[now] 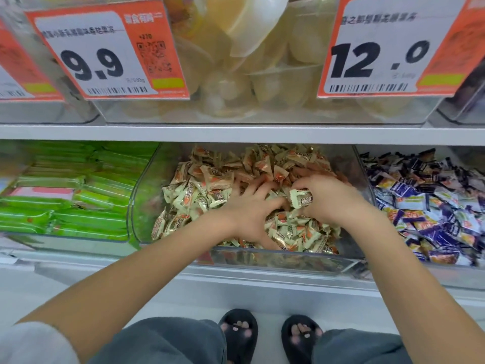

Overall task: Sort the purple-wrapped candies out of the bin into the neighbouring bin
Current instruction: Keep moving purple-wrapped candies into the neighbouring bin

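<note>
— What do we have at the far left of the shelf?

— A clear bin of green-wrapped bars point(78, 195), and above it an orange price tag reading 9.9 point(105, 52). Next along we see the middle bin point(141, 195), heaped with cream-and-orange wrapped candies point(199, 187).

— And the hands?

— Both are sunk in that heap. Our left hand point(250, 208) lies palm down with fingers spread and pushed into the wrappers, its grip released. Our right hand point(325, 199) is just beside it, fingers curled down among the candies; one cream candy point(301, 197) rests against its fingertips, but we cannot tell whether the grip grasps it.

— Where are the purple ones?

— The purple-wrapped candies point(430, 203) fill the neighbouring bin point(367, 179) to the right, touching the middle bin's wall. We cannot make out any purple wrapper in the middle heap. Above hangs a tag reading 12.0 point(380, 51); below, black slippers point(270, 334) stand on the floor.
</note>
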The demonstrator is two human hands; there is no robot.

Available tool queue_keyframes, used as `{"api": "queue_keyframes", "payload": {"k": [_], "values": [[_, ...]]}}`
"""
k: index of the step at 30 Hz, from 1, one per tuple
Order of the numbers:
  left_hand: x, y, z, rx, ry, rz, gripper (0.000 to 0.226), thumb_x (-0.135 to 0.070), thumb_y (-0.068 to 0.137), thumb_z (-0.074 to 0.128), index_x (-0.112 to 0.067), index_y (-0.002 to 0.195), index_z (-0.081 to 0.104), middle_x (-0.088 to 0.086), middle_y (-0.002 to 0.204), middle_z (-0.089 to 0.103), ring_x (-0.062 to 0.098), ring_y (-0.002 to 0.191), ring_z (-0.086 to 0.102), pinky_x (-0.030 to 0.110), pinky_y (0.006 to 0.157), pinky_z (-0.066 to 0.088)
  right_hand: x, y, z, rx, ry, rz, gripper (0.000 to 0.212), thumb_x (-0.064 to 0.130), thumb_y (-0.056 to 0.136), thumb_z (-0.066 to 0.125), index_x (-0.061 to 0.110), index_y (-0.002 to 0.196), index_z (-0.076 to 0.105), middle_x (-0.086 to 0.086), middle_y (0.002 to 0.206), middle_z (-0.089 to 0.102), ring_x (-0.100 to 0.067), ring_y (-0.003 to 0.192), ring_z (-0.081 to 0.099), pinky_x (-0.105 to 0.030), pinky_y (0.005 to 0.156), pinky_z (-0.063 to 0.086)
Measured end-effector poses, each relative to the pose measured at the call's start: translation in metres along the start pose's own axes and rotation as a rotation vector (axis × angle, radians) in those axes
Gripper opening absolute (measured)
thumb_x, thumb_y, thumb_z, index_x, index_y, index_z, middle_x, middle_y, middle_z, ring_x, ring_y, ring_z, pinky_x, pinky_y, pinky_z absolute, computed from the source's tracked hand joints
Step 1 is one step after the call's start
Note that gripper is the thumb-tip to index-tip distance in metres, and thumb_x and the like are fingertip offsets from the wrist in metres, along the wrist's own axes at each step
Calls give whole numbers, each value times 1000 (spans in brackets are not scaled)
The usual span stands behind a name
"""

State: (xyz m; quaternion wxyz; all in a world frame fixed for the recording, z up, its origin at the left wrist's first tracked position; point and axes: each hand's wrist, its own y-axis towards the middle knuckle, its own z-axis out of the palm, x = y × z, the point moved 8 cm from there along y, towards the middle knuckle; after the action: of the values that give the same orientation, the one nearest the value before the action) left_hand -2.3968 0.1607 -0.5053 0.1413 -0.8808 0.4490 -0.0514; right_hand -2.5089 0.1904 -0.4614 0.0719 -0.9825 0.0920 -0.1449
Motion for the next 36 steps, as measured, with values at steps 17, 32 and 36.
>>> {"api": "queue_keyframes", "payload": {"k": [17, 32, 36], "values": [[89, -6, -38, -146, 72, -158, 54, -19, 78, 67, -45, 123, 55, -8, 153, 24, 29, 143, 15, 45, 103, 38, -11, 4, -1, -63, 108, 84, 63, 9, 85, 64, 30, 140, 43, 1, 142, 46, -19, 121, 49, -25, 86, 43], [38, 23, -68, -348, -343, -40, 66, -74, 83, 28, -38, 136, 40, -4, 110, 64, 17, 107, 61, 37, 100, 41, 8, -3, -7, 113, 558, -29, 24, 30, 84, 66, 37, 106, 63, 10, 127, 58, -9, 108, 58, -25, 93, 47], [1, 60, -32, -136, -146, 48, 64, -71, 89, 15, -43, 146, 19, -5, 159, 6, 25, 146, -2, 62, 113, 5, -16, 1, -32, -259, 477, 208, 27, 1, 91, 46, 17, 102, 65, -1, 107, 64, -15, 71, 55, -23, 55, 42]]}}
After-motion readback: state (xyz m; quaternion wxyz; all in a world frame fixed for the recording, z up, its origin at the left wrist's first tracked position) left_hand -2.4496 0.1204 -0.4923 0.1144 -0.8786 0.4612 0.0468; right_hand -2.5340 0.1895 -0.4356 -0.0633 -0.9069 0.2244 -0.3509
